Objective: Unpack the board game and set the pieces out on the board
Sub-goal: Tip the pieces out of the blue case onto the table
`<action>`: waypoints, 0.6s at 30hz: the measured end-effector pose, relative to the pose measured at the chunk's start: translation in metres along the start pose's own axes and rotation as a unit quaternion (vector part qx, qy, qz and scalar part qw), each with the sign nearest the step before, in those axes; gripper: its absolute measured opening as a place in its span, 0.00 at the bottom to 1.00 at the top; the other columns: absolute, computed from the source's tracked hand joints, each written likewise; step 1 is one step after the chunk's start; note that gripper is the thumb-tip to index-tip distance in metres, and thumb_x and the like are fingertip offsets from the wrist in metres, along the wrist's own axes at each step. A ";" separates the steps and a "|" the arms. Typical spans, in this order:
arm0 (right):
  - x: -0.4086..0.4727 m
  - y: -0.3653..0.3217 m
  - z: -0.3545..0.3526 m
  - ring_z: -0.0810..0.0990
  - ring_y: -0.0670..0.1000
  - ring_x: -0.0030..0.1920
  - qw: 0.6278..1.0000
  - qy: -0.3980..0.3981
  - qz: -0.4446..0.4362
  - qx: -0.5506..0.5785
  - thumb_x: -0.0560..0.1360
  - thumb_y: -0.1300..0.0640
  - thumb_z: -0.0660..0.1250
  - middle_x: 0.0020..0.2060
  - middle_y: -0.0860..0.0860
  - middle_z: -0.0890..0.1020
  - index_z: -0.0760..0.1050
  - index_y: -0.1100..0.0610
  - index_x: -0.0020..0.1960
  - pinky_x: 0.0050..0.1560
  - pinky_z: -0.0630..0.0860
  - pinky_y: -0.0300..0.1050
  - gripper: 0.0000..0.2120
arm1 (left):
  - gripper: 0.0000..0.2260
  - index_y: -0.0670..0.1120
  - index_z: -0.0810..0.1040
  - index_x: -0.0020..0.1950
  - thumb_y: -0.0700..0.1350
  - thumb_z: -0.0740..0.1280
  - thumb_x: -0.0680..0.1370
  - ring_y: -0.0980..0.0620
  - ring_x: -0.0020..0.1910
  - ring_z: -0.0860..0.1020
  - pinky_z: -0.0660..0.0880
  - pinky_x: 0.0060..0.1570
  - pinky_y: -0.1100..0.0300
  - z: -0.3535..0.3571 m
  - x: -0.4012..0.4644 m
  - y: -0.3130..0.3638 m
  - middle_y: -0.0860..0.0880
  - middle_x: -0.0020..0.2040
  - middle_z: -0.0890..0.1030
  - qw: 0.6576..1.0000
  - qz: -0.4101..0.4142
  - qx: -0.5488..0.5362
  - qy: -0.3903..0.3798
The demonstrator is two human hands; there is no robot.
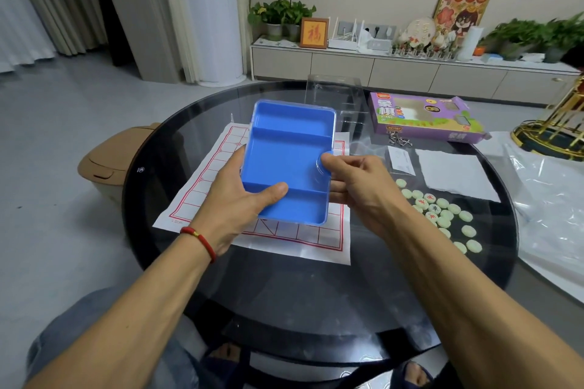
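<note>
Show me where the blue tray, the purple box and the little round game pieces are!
blue tray [284, 161]: head view, on its bare middle compartment.
purple box [420, 132]: head view, on its front face, lower part.
round game pieces [442, 203]: head view, on one pale disc in the pile right of the paper board.

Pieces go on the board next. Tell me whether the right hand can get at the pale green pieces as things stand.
Probably not yet: the right hand is pinching the blue tray. The pale green pieces lie uncovered on the glass table just beside it, so freeing that hand should leave the way open.
</note>
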State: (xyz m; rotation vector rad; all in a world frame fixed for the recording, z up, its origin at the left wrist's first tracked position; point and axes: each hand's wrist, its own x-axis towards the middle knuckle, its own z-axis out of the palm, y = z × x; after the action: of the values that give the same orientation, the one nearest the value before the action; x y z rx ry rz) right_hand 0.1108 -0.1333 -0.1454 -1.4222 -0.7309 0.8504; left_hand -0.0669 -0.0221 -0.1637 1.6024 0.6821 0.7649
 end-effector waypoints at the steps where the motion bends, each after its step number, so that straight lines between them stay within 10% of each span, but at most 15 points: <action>1: 0.001 0.000 0.002 0.88 0.54 0.45 1.000 -0.004 -0.002 -0.005 0.83 0.55 0.65 0.49 0.56 0.87 0.81 0.67 0.56 0.51 0.84 0.53 0.15 | 0.29 0.55 0.72 0.70 0.45 0.79 0.72 0.48 0.61 0.80 0.80 0.57 0.45 -0.001 0.001 0.000 0.52 0.62 0.81 1.000 -0.007 -0.009 0.006; 9: 0.013 0.005 0.013 0.88 0.56 0.44 0.985 0.037 -0.017 -0.170 0.82 0.48 0.64 0.46 0.56 0.87 0.82 0.63 0.47 0.47 0.84 0.61 0.18 | 0.25 0.51 0.75 0.68 0.42 0.77 0.73 0.47 0.57 0.82 0.81 0.55 0.45 0.006 -0.002 0.004 0.50 0.59 0.82 0.997 -0.064 -0.023 0.044; 15: 0.026 -0.022 0.007 0.83 0.53 0.56 0.997 0.022 0.004 -0.074 0.84 0.42 0.56 0.60 0.55 0.80 0.73 0.56 0.68 0.50 0.84 0.49 0.22 | 0.25 0.43 0.73 0.67 0.35 0.74 0.72 0.43 0.53 0.83 0.82 0.37 0.51 -0.027 0.074 0.016 0.44 0.59 0.82 0.980 -0.132 -0.102 0.108; 18: 0.037 -0.024 -0.005 0.82 0.50 0.53 0.984 0.086 -0.047 -0.151 0.84 0.49 0.59 0.56 0.51 0.81 0.77 0.54 0.62 0.49 0.84 0.49 0.13 | 0.16 0.42 0.77 0.61 0.31 0.67 0.75 0.42 0.53 0.83 0.82 0.39 0.49 -0.044 0.139 0.016 0.44 0.60 0.82 0.978 -0.145 -0.099 0.112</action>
State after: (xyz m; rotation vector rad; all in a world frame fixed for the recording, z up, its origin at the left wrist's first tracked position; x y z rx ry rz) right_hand 0.1359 -0.1042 -0.1242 -1.6919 -0.8123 0.5505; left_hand -0.0162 0.1105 -0.1276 1.2130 0.9483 0.7751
